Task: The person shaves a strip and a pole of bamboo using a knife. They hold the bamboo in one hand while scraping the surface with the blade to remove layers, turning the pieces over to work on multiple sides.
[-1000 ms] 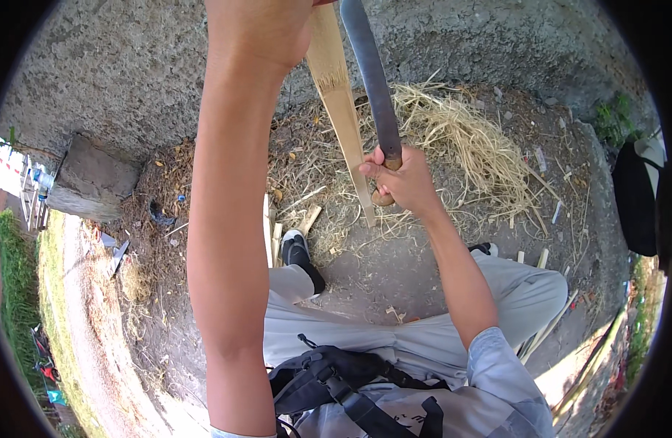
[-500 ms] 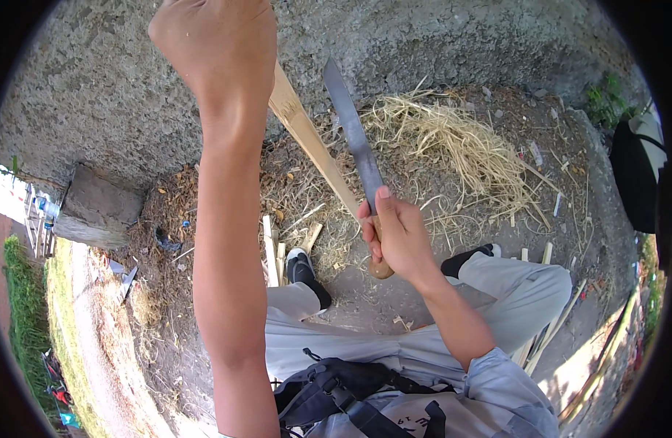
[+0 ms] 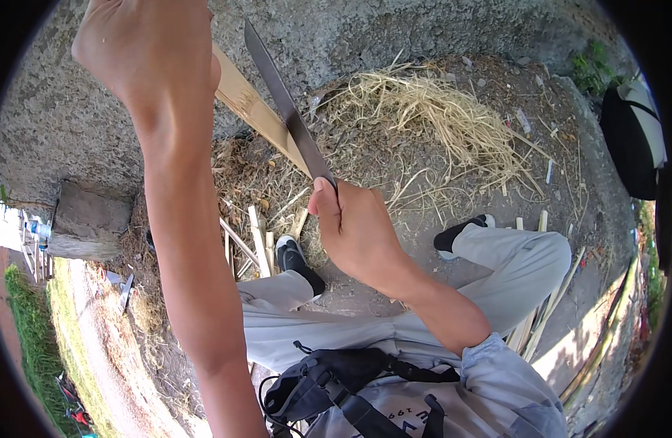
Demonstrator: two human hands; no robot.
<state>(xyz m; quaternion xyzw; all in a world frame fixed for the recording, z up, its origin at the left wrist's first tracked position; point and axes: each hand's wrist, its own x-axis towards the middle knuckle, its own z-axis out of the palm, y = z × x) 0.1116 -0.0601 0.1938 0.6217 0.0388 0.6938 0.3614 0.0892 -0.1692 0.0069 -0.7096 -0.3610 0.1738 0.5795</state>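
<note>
Outdoors, dirt ground (image 3: pixel 394 219), straw pile (image 3: pixel 431 117); right hand (image 3: pixel 354 226) clenches knife (image 3: pixel 285 102), left hand (image 3: pixel 150 51) grips wooden slat (image 3: pixel 256 113).

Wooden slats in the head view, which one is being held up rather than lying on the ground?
The long pale slat gripped at its top by the left hand, slanting beside the knife blade. The short slats lie flat by the black shoe.

The left hand (image 3: pixel 150 55) is covering the upper end of the slat (image 3: pixel 259 117), and the top edge is cutting off its knuckles. The right hand (image 3: pixel 358 230) is hiding the knife (image 3: pixel 288 113) handle completely. The knife is crossing the slat, hiding its lower part. The bag (image 3: pixel 632 135) is running out of view at the right rim.
</note>
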